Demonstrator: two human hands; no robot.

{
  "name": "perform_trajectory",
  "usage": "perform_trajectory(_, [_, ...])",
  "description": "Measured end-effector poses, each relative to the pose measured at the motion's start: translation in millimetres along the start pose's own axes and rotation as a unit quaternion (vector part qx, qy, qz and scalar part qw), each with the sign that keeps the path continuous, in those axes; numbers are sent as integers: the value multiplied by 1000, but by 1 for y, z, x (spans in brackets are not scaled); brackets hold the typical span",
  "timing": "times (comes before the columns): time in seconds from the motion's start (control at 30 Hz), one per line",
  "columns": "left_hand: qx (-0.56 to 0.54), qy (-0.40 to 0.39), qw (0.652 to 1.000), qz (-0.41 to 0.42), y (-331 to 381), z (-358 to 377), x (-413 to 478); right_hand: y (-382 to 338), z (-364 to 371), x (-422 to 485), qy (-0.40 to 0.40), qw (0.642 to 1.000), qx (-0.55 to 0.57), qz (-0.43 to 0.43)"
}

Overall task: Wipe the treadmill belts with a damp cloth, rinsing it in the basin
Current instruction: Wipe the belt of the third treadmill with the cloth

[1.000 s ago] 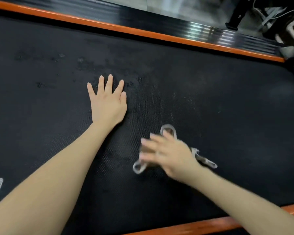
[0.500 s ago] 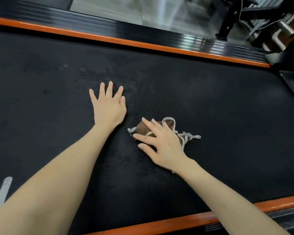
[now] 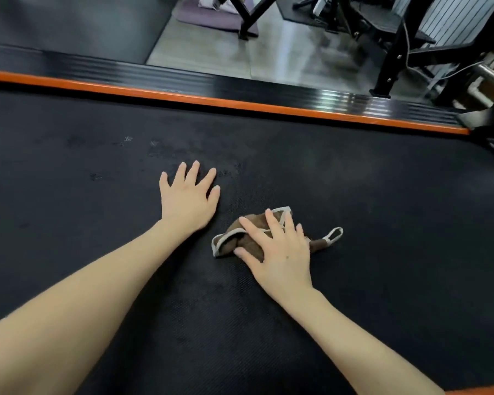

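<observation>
orange rail [image 3: 240, 105] beyond belt [image 3: 382, 195] | black frame legs [image 3: 388, 67] | purple mat [image 3: 208, 18], perhaps

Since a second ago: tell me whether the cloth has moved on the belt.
Yes. The cloth under the right hand slid nearer the planted left hand and far orange rail.

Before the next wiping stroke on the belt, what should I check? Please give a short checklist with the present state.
1. The right hand presses flat on the cloth: ok.
2. The left hand lies flat on the belt, apart from the cloth: ok.
3. The cloth is spread out: not ok, it is bunched.
4. The cloth is damp enough: cannot tell.
5. The basin is near for rinsing: cannot tell, not in view.
</observation>
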State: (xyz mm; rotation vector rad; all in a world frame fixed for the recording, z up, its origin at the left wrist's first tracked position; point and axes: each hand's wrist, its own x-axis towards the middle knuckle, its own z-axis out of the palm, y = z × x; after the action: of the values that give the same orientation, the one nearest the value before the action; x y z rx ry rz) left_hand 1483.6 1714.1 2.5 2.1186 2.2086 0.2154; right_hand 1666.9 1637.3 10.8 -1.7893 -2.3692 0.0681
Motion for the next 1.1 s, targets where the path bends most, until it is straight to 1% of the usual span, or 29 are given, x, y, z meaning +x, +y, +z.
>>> perform_trajectory(0.07, [20, 22, 999, 36, -10, -5, 7, 8, 3, 17, 7, 998, 37, -55])
perform_trajectory(0.13, [52, 14, 997, 57, -23, -9, 20, 11, 3, 45, -6, 995, 67, -69])
perform_trajectory(0.2, [70, -24, 996, 43, -35, -8, 35, 14, 6, 82, -26, 996, 59, -55])
perform_trajectory(0.27, [60, -47, 997, 27, -43, -4, 43, 22, 11, 124, -8, 998, 48, -43])
perform_trajectory(0.43, [40, -30, 998, 28, -47, 6, 43, 49, 20, 224, 11, 999, 44, 14])
perform_trajectory(0.57, [36, -13, 999, 29, -46, 10, 44, 58, 18, 275, 21, 996, 29, 81])
perform_trajectory(0.63, [37, -10, 999, 31, -45, 10, 44, 45, 19, 279, 24, 996, 28, 84])
perform_trajectory(0.67, [37, -11, 999, 33, -45, 10, 43, 40, 19, 274, 18, 998, 34, 57])
perform_trajectory(0.7, [36, -10, 999, 34, -46, 10, 42, 38, 19, 269, 18, 999, 34, 9])
perform_trajectory(0.73, [35, -8, 999, 35, -47, 10, 43, 43, 18, 263, 21, 999, 25, -38])
perform_trajectory(0.77, [35, -8, 999, 34, -48, 10, 43, 57, 16, 259, 27, 997, 9, -67])
perform_trajectory(0.8, [37, -8, 999, 34, -48, 10, 43, 78, 13, 262, 40, 997, -9, -69])
perform_trajectory(0.83, [38, -9, 999, 34, -47, 10, 43, 101, 9, 268, 58, 998, -17, -34])
perform_trajectory(0.87, [37, -7, 999, 34, -47, 10, 43, 117, 6, 271, 77, 997, -10, 26])
perform_trajectory(0.9, [34, -3, 999, 33, -46, 10, 43, 126, 5, 274, 92, 992, 3, 81])
perform_trajectory(0.93, [33, -2, 999, 33, -46, 11, 44, 125, 9, 277, 100, 989, 13, 110])
perform_trajectory(1.0, [36, -11, 999, 35, -45, 9, 45, 103, 15, 275, 90, 991, 35, 94])
perform_trajectory(1.1, [28, -25, 999, 29, -46, 5, 44, 64, 16, 242, 42, 998, 54, 9])
